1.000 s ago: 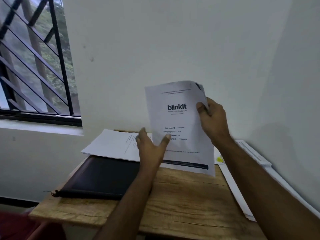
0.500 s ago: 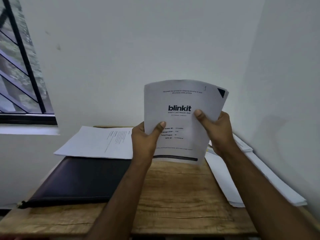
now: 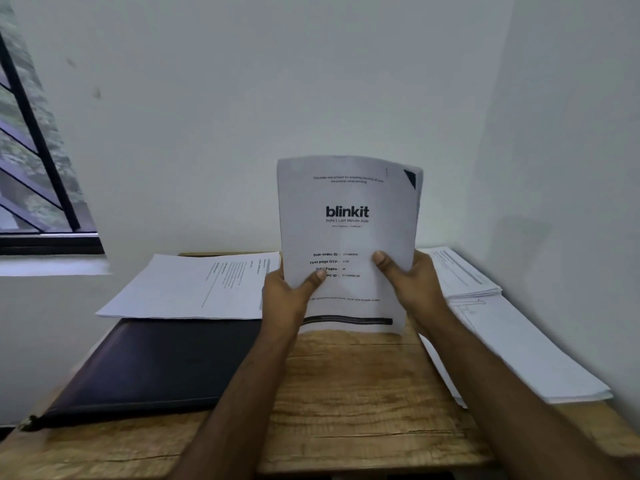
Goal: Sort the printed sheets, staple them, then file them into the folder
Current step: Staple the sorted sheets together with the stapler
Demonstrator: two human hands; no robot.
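Head view shows the left hand (image 3: 289, 294) and right hand (image 3: 410, 280) gripping a thin stack of sheets (image 3: 348, 237) upright above the table (image 3: 360, 393), thumbs on the printed cover, likely to square its edges for stapling. Its paper is matte white and bows slightly. A dark, smooth, flat folder (image 3: 149, 367) lies closed at left; more sheets lie behind it and at right.

Two bare forearms, no sleeves, left hand (image 3: 289, 296), right hand (image 3: 412, 282), no rings, short nails
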